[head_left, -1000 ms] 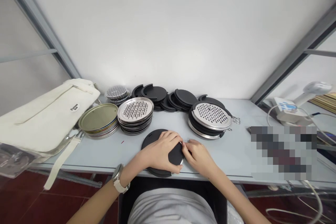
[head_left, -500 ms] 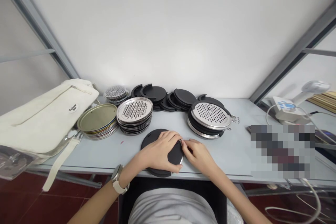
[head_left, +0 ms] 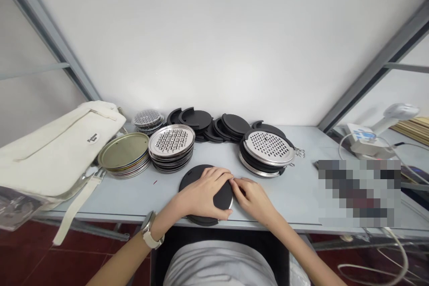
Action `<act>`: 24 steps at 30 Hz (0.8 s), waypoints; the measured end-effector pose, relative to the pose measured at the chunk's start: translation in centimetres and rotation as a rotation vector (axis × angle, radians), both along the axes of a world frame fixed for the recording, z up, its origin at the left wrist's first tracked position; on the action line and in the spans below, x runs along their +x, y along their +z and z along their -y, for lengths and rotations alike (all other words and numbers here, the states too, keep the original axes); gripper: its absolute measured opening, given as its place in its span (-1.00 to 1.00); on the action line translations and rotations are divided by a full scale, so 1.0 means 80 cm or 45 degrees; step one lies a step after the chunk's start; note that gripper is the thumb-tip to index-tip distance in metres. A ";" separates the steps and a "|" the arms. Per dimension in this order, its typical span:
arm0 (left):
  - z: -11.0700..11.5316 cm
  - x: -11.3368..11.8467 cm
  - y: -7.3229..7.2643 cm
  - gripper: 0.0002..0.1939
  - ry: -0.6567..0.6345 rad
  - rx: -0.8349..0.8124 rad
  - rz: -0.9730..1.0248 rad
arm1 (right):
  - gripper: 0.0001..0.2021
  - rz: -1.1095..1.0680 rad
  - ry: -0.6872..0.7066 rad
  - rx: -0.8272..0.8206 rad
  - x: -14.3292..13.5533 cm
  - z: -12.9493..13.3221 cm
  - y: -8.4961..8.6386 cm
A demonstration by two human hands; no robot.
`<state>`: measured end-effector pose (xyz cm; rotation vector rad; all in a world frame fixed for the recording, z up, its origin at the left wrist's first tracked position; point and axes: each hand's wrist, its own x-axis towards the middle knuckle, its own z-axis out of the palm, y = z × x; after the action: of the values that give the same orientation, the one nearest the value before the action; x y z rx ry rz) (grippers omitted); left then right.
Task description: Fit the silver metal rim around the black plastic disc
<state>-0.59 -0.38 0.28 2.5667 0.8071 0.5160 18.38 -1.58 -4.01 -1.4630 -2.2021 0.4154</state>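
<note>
A black round grater holder (head_left: 223, 197) lies at the table's front edge, with a thin metal rim showing along its right side. Across its top rests my left hand (head_left: 206, 192), thumb and fingers gripping its right edge. My right hand (head_left: 248, 192) is closed in a pinch against the upper right edge; whatever sits between its fingertips is hidden. Beyond it, to the right, assembled graters (head_left: 270, 147) are stacked, metal plates in black holders with small wire loops sticking out. A stack of metal grater plates (head_left: 172, 140) stands to the left.
Olive-topped round lids (head_left: 124, 151) are piled beside a white bag (head_left: 67, 152). Finer grater discs (head_left: 147, 118) and several black holders (head_left: 236, 124) lie along the wall. At right are a white scanner-like device (head_left: 398, 111), cables and a blurred-out patch.
Almost nothing differs. Both hands keep their places on the black holder, and the right fingertips have shifted very slightly at its edge.
</note>
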 end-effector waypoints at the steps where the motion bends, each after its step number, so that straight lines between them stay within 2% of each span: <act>1: 0.000 0.000 0.000 -0.24 0.001 -0.001 -0.004 | -0.61 -0.008 0.005 -0.001 0.000 0.000 0.000; 17: 0.000 0.000 0.000 -0.29 0.042 -0.011 -0.023 | -0.62 -0.053 -0.010 -0.030 0.001 0.000 0.000; 24: -0.001 0.002 -0.001 -0.18 0.026 0.004 -0.001 | -0.66 -0.074 -0.030 -0.049 0.001 0.001 0.002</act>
<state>-0.46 -0.34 0.22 2.5643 0.8342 0.5229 18.45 -1.64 -3.83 -1.4763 -2.1408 0.4884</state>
